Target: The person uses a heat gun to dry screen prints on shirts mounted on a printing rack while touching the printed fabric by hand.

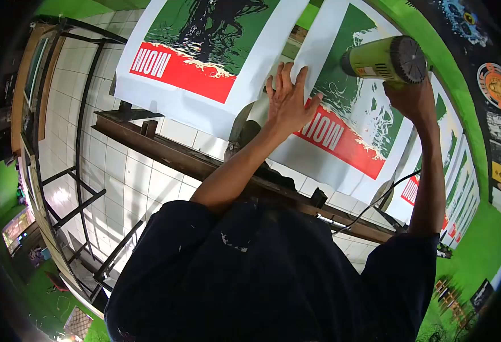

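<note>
Printed sheets lie side by side, the middle sheet (350, 105) between the left sheet (196, 54) and more prints (461, 182) at right; white capitals on its red band (356, 149) appear as "NIOW". Above it, the right hand (413, 100) closes around the green blower (384, 58), whose label is illegible. The left hand (289, 102), fingers spread wide, touches the middle sheet's left part.

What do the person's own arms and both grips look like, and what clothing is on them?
The left grip and right grip are ungloved human hands, no watch visible. The dark navy shirt has short sleeves and small pale marks.
</note>
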The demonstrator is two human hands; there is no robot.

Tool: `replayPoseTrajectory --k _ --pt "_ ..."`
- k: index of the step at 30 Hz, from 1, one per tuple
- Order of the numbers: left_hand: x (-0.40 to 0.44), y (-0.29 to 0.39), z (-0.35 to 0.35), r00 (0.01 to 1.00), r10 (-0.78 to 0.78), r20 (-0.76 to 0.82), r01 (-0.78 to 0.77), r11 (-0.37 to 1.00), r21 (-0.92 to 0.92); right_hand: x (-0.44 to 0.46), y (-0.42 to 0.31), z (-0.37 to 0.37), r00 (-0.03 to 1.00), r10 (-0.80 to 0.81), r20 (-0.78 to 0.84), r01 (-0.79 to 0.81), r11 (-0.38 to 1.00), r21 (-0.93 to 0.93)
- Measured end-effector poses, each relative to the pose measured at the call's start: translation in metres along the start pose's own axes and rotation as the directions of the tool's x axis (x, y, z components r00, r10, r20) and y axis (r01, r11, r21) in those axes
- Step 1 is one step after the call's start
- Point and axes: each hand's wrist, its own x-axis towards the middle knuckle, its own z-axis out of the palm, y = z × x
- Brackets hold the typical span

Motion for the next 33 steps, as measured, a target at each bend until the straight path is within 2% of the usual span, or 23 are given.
replayPoseTrajectory --k 2,5,6,9,13,18,21,26,29,30,33 --pt "0.002 -0.001 -0.001 1.0 0.009 -0.012 -0.009 1.0 0.012 0.002 0.001 0.001 1.0 -0.01 0.001 0.01 1.0 -0.008" --pt "0.0 0.0 0.0 0.999 0.013 -0.041 -0.011 0.999 0.035 0.004 0.004 0.006 0.988 -0.153 -0.023 0.142 0.959 -0.244" --pt "0.0 0.0 0.0 0.999 0.014 -0.043 -0.013 0.999 0.039 0.003 0.004 0.006 0.988 -0.15 -0.021 0.14 0.959 -0.247" --pt "0.002 -0.003 -0.001 0.999 0.019 -0.049 -0.016 0.998 0.053 0.004 0.001 0.005 1.0 -0.006 0.027 0.005 1.0 0.019" --pt "0.003 -0.005 0.002 0.998 0.012 -0.066 -0.008 0.998 0.059 0.008 0.001 0.004 0.999 -0.006 0.045 0.011 0.993 -0.119" --pt "0.002 -0.006 0.0 1.0 -0.008 -0.028 0.009 0.999 0.033 0.007 0.006 0.011 0.998 -0.065 -0.004 0.066 0.998 0.022" --pt "0.002 -0.006 0.0 0.999 -0.007 -0.034 0.008 0.999 0.032 0.006 0.003 0.006 0.994 -0.103 -0.021 0.099 0.983 -0.155" --pt "-0.001 -0.004 0.002 0.999 -0.027 -0.022 0.028 0.999 0.023 0.004 -0.005 0.002 0.997 -0.074 -0.02 0.072 0.992 -0.106" --pt "0.0 -0.005 0.001 0.999 -0.021 -0.036 0.023 0.999 0.045 0.006 -0.004 0.003 0.993 0.089 0.076 -0.094 0.993 0.066" --pt "0.0 -0.005 0.0 0.999 -0.021 -0.032 0.022 0.999 0.041 0.006 -0.003 0.004 0.993 0.088 0.078 -0.094 0.993 0.066" --pt "-0.002 -0.004 0.001 0.999 -0.025 -0.025 0.026 0.999 0.031 0.005 -0.003 0.003 0.988 -0.148 -0.033 0.14 0.975 -0.171"
